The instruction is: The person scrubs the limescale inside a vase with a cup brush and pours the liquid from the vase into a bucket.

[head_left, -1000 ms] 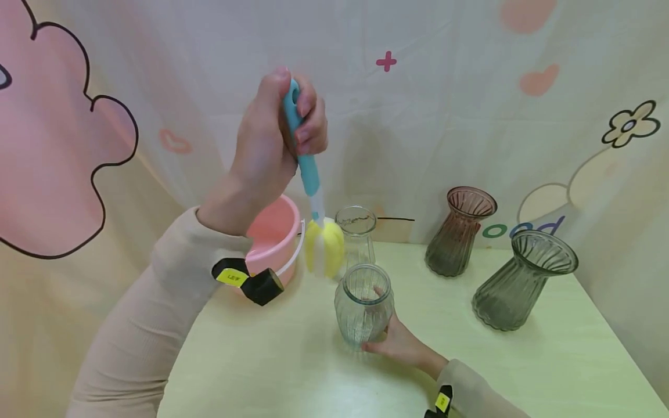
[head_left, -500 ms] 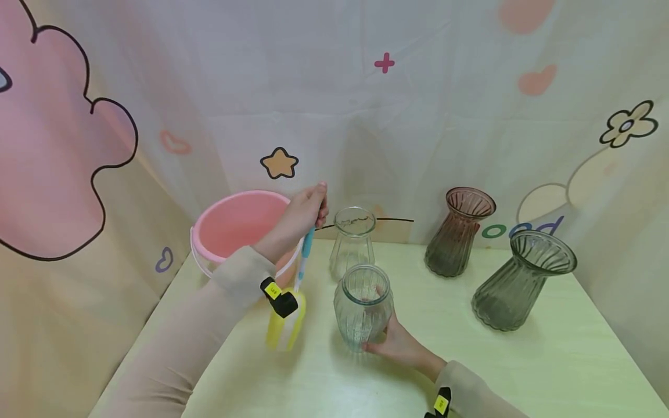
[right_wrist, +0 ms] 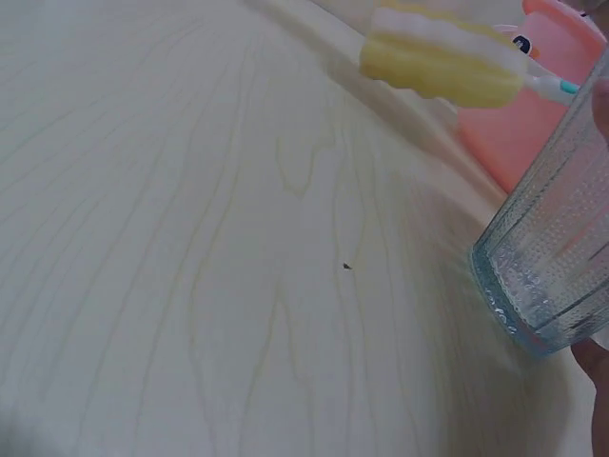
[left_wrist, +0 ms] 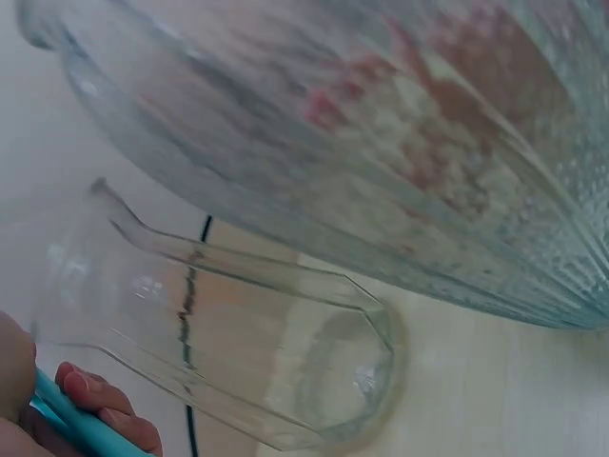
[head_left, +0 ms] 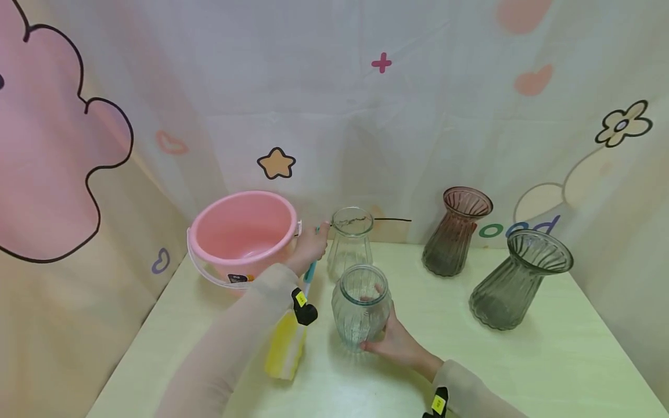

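Note:
In the head view, my left hand [head_left: 309, 249] grips the turquoise handle of a sponge bottle brush [head_left: 286, 348] beside the bucket. Its yellow-and-white sponge head points down toward me, partly behind my wrist strap. The left wrist view shows fingers curled round the handle [left_wrist: 90, 428]. With my right hand [head_left: 399, 345] I hold a ribbed, pale blue-green glass jar [head_left: 360, 316] low on its side, thumb at the front; the jar stands upright with its mouth up. From the right wrist, the sponge head [right_wrist: 442, 57] appears to the left of the jar [right_wrist: 561, 238], apart from it.
A pink bucket [head_left: 240, 215] with a white handle stands at the back left. Behind the jar is a clear glass vase [head_left: 349, 255]. Farther right stand a reddish-grey fluted vase [head_left: 449, 244] and a smoky grey one [head_left: 504, 293]. A printed curtain [head_left: 418, 116] hangs behind the table.
My left hand has come down from high above the table to beside the bucket, and the brush's sponge head has swung down and left, away from the jar. My right hand still holds the jar.

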Motion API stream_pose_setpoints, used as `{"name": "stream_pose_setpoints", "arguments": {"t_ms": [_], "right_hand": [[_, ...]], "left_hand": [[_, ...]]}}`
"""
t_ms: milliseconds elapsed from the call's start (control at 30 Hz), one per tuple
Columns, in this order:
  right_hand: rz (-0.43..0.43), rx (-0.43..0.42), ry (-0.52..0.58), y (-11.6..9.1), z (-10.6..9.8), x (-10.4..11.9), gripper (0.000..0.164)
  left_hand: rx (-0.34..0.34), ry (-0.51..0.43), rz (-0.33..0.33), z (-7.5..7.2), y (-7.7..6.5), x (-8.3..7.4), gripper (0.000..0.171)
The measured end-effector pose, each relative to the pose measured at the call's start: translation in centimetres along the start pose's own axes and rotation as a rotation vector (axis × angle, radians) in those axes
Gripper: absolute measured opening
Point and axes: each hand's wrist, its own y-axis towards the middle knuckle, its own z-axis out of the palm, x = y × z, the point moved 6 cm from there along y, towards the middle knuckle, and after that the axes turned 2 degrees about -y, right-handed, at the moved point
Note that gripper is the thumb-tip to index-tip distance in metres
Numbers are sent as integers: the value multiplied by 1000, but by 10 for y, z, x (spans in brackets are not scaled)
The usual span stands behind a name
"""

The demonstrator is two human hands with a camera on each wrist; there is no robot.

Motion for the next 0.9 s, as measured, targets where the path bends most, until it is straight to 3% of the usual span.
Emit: {"name": "stream_pose_setpoints", "arguments": {"t_ms": [133,367,533,700,800,900], "right_hand": [[0,-20,6,3,-1,-10,117],[25,-43,-14,7,-1,-27,112],[35,-23,-10,7,0,-20,106],[53,-14,-11,4,-2,-3,105],[72,-6,-8,4,-2,0,104],[69,-1,-5,4,-2,1,103]], "left_hand": [[-64,103,-47,8,11,16,58],[-83,110,-161,19,25,48,73],[-73,342,-105,21,33,63,65],[-67,573,-47,23,35,69,44],[-57,673,-41,25,37,71,38],[-51,709,-49,30,40,75,39]]}}
